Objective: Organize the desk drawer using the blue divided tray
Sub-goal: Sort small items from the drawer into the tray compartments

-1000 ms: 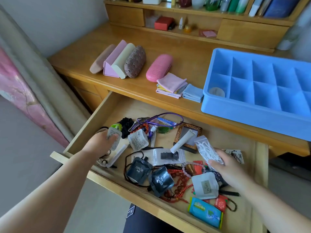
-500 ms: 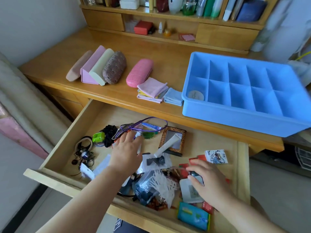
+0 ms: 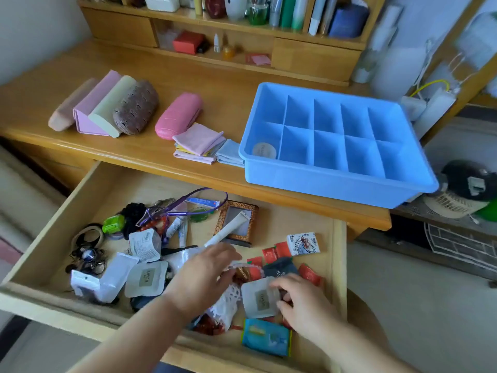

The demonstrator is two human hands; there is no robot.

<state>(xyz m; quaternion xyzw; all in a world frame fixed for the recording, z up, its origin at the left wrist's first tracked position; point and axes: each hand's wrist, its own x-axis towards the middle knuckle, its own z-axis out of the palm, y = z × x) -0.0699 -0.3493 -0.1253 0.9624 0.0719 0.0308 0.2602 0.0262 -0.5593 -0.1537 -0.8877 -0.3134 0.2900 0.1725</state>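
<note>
Blue tray [image 3: 333,168] sits on the desk top [image 3: 134,146], right half, its right end overhanging the desk edge; long axis runs left-right, parallel to the drawer front. Nearly all compartments bare, one round pale disc [image 3: 264,150] in the near-left cell. Open drawer [image 3: 339,265] lies below and in front of it, full of loose clutter. Both hands are down in the drawer, so the tray is up, forward and slightly right of them, well apart. Right hand [image 3: 304,302] looks nearer to it; its fingers curl on the edge of a white sachet [image 3: 259,298], looks like a pinch. Left hand [image 3: 204,278] rests on the pile beside it, fingers bent over a white lacy packet [image 3: 226,305]; can't tell if it actually grips. My read: sorting barely started, next lift goes up and over the desk lip to a cell.
</note>
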